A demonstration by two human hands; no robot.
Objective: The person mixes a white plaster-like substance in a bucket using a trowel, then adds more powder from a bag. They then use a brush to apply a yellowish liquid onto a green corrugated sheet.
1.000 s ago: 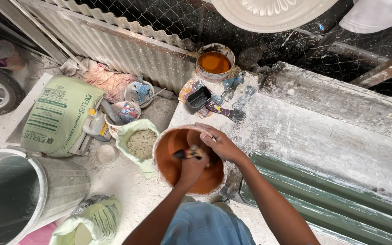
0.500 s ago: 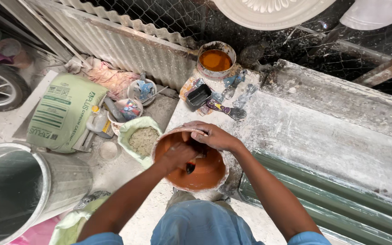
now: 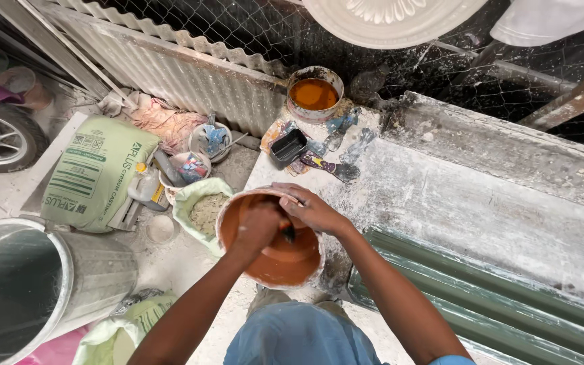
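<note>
Hands are working in the orange bowl (image 3: pixel 275 260) at the bench (image 3: pixel 468 203) corner.
Left hand (image 3: pixel 258 226) is gripping a dark tool; right hand (image 3: pixel 312 209) fingers are curling on the rim. The bowl is hanging past the edge, so a hard push could be tipping it off.

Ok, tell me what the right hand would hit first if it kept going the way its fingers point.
The right hand points left across the orange bowl, so it would likely meet the left hand first, which grips a dark tool. Depth is unclear.
</note>
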